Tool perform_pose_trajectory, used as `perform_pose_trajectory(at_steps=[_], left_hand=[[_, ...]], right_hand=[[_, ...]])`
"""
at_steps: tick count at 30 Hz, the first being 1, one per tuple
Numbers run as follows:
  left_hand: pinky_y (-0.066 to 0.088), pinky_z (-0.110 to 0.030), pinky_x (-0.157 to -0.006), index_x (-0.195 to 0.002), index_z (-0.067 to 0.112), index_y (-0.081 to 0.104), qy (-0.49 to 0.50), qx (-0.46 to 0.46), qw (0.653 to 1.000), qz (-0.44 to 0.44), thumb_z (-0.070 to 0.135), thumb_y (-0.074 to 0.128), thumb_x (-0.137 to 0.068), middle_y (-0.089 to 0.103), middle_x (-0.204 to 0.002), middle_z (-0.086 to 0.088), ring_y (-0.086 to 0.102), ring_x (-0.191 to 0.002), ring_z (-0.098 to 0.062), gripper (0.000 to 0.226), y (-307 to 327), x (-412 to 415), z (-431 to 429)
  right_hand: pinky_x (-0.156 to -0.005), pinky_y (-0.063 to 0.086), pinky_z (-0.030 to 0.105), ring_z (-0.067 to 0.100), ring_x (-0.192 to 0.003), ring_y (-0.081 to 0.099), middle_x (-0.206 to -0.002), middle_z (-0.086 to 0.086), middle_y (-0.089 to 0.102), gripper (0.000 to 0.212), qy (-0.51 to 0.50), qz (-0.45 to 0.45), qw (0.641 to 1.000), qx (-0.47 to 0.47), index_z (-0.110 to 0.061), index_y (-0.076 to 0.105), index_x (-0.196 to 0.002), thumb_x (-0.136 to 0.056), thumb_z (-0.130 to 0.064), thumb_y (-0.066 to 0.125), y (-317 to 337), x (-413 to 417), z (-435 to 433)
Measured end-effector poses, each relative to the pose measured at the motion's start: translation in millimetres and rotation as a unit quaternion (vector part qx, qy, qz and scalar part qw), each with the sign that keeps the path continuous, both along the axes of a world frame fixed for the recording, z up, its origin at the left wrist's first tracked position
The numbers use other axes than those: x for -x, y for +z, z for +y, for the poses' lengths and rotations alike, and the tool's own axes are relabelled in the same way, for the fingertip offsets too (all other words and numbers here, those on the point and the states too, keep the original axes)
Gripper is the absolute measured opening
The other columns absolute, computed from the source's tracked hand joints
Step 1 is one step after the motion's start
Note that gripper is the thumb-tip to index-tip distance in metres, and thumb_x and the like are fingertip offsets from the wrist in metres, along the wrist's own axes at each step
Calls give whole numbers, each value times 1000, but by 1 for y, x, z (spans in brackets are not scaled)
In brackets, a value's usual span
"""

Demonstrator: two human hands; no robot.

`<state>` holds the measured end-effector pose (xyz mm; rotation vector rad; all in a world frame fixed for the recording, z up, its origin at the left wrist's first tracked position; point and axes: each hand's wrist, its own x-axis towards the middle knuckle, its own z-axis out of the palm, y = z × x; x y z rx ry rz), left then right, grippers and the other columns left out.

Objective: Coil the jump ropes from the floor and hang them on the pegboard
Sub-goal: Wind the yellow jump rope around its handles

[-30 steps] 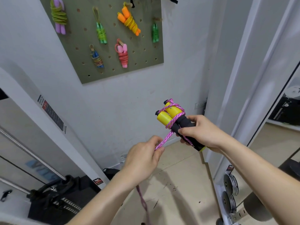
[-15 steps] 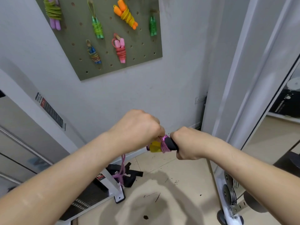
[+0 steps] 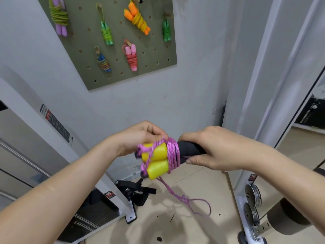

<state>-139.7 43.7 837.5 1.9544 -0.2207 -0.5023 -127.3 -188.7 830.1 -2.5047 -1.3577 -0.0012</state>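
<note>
Fingers of the right hand curl round the handles; left hand pinches the rope.
If that pinch slips, the rope could come loose and unwind.

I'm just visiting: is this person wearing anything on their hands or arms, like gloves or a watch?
No. The left hand and right hand are bare: no gloves, no rings showing. The left forearm and right forearm are uncovered to the picture's edge, with no sleeve, watch or wristband in view.
</note>
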Motion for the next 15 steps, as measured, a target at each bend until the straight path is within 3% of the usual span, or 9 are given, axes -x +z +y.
perform_pose_trajectory(at_steps=[3,5,7,9,12,15], left_hand=[[44,-17,-37,-44,12,67,174,140,973,64,-10,38,-92,59,-45,2,54,-36,-7,60,-23,6,-2],[35,-18,-36,-55,13,64,170,165,969,67,-7,36,-94,58,-49,-4,49,-38,-10,52,-41,13,-12],[36,-19,-45,-64,13,61,142,175,973,53,1,47,-91,60,-59,-7,54,-50,-13,33,-57,17,-21],[41,-21,-55,-62,16,60,146,187,970,50,15,52,-83,59,-64,-2,55,-60,-12,22,-64,20,-28],[28,-17,-44,-76,10,60,200,231,951,37,20,53,-93,42,-53,4,34,-47,-8,21,-72,23,-41],[23,-20,-43,-101,16,59,242,123,960,-65,25,49,-98,35,-47,12,29,-42,-5,14,-73,31,-47]], right_hand=[[-57,44,25,5,-64,56,-74,-8,62,22,-6,150,980,-131,-25,59,-98,-84,-36,71,0,-5,-3],[-53,45,24,9,-59,56,-71,-1,63,19,-32,254,939,-230,-14,62,-95,-84,-22,74,0,-5,-3],[-48,47,28,15,-56,57,-68,7,63,18,-61,338,896,-282,-5,63,-98,-85,-12,73,-4,-2,0],[-47,47,31,19,-55,57,-69,11,64,17,-94,380,867,-308,-2,62,-98,-85,-9,71,-10,0,5],[-48,47,33,21,-54,60,-68,11,66,13,-147,391,836,-356,-4,63,-91,-85,-11,71,-18,-4,9],[-45,46,32,23,-51,59,-68,15,65,17,-189,384,818,-384,0,63,-93,-84,-12,72,-25,-6,14]])
